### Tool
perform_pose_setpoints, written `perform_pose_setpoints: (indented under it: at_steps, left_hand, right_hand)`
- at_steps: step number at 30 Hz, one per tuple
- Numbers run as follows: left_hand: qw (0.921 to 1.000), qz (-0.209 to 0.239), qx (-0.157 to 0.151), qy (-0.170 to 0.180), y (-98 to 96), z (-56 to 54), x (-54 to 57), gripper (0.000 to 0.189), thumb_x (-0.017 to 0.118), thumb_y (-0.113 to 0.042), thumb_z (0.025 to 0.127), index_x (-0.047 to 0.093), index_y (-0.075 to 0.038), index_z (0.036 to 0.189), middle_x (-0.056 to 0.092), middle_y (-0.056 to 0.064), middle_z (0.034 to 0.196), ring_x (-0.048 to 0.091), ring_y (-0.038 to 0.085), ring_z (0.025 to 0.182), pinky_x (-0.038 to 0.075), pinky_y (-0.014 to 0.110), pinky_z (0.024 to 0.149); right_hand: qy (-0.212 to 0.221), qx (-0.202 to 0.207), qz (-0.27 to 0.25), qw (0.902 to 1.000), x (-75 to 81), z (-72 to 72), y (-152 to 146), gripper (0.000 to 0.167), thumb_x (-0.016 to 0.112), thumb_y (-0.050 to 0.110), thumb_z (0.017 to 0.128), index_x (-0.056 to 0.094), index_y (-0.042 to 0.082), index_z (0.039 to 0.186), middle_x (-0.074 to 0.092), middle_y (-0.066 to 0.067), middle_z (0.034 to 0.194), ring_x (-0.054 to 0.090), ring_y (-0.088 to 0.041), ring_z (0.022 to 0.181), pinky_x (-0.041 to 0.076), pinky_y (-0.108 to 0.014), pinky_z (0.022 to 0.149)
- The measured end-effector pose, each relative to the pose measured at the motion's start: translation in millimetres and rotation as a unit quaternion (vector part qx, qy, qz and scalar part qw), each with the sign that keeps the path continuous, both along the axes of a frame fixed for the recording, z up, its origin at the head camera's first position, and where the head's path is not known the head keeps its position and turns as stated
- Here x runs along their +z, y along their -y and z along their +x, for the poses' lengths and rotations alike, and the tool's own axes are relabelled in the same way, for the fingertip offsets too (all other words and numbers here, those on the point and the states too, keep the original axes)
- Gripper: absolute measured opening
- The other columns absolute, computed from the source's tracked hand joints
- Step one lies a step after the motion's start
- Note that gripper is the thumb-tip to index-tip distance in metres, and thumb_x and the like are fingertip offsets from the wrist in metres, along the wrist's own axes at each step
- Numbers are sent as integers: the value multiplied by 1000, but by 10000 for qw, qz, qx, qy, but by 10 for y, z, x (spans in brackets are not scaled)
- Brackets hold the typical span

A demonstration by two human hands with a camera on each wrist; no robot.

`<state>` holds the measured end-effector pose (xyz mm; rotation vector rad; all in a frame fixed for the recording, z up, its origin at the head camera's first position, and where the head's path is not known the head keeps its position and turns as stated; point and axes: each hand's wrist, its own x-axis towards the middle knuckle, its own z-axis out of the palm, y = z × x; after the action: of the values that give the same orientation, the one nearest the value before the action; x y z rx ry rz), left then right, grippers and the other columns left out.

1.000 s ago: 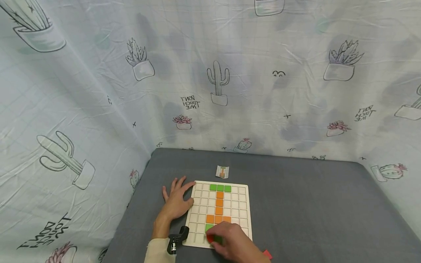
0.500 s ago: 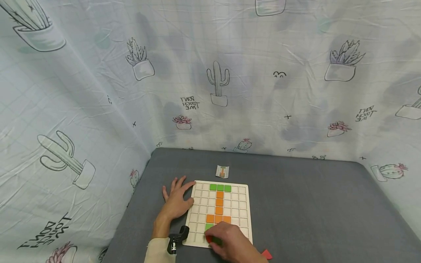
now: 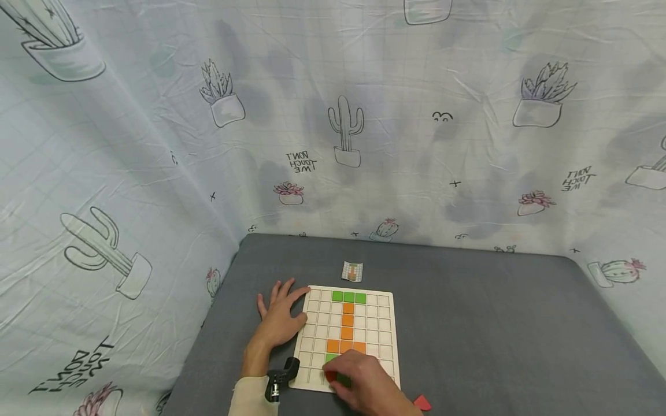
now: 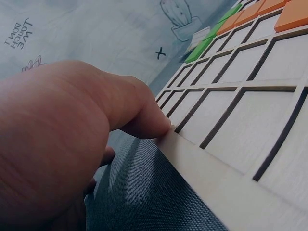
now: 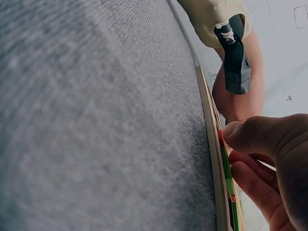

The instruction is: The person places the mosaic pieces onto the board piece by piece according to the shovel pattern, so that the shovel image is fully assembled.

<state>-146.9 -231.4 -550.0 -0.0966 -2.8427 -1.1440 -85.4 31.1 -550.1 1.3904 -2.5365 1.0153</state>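
A pale wooden grid board (image 3: 382, 323) lies on the grey table. My left hand (image 3: 281, 323) rests at its left edge with fingers spread; in the left wrist view, the thumb (image 4: 149, 115) touches the rim. Over the bottom rows, my right hand (image 3: 364, 378) holds a red tile (image 3: 330, 376) with bent fingers. The right wrist view has the thumb against this red tile (image 5: 220, 138), beside a green tile (image 5: 226, 163). Green tiles (image 3: 349, 297) fill part of the top row, and orange tiles (image 3: 347, 320) run down the middle. My right hand hides some lower cells.
A small card with a printed coloured grid (image 3: 352, 271) lies behind the board. A loose red piece (image 3: 422, 403) sits on the table (image 3: 484, 329) beside my right wrist. Cloth with cactus drawings (image 3: 406, 150) hangs behind and at the sides.
My right hand has shifted very slightly left with the red tile, and more of the loose red piece shows by the wrist. The left hand and the board stay put.
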Motion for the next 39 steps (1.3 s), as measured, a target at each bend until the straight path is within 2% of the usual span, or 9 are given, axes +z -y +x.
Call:
perform_pose_setpoints:
  at_steps: [5,13,18,21,25,31,39]
  left_hand:
    - [10000,14,-10,-16,-1,-3,-1,61,70,-8,92,67,-19,152,36,23,175,14,54,166,-13,84,123]
    - [10000,39,-20,-33,-5,-6,4,61,70,-8,92,67,-18,152,36,23,175,14,55,166,-14,83,123]
    - [10000,21,-23,-15,-8,-5,7,61,70,-8,92,66,-18,152,36,23,176,14,55,166,-14,83,123]
    - [10000,28,-16,10,-9,-7,12,61,70,-8,92,66,-18,152,36,23,176,14,55,166,-15,83,123]
    - [10000,12,10,61,-13,-11,10,61,70,-8,91,67,-18,152,35,23,176,13,54,166,-15,83,123]
    - [10000,-21,25,68,-9,-10,7,61,70,-9,92,67,-19,152,36,23,176,14,55,166,-14,83,123]
    - [10000,-21,32,59,-11,-12,-1,62,70,-8,91,67,-18,152,35,23,176,13,55,166,-14,83,123]
  right_hand:
    - [-112,-35,-45,9999,5,-1,10,24,88,8,91,82,20,110,79,13,101,67,5,91,55,-8,83]
    - [-10,-37,-156,9999,-5,-16,-15,22,87,9,93,82,21,111,79,14,101,66,4,90,55,-9,83]
    - [236,-34,-531,9983,-35,-25,-111,24,86,7,93,82,18,114,80,10,102,67,0,88,55,-9,82]
    - [296,-54,-850,9959,-41,-12,-207,29,86,1,88,81,13,115,81,3,104,71,-6,89,58,-13,82]
    - [324,-155,-1040,9939,-33,10,-352,31,86,-1,88,81,11,116,82,0,106,74,-11,91,62,-19,82]
    - [308,-620,-1108,9914,-15,51,-552,31,90,5,88,81,14,116,82,2,107,75,-11,90,66,-28,77]
    - [715,-1471,-718,9839,55,105,-845,26,91,17,91,82,19,115,81,7,105,72,-5,88,65,-27,74]
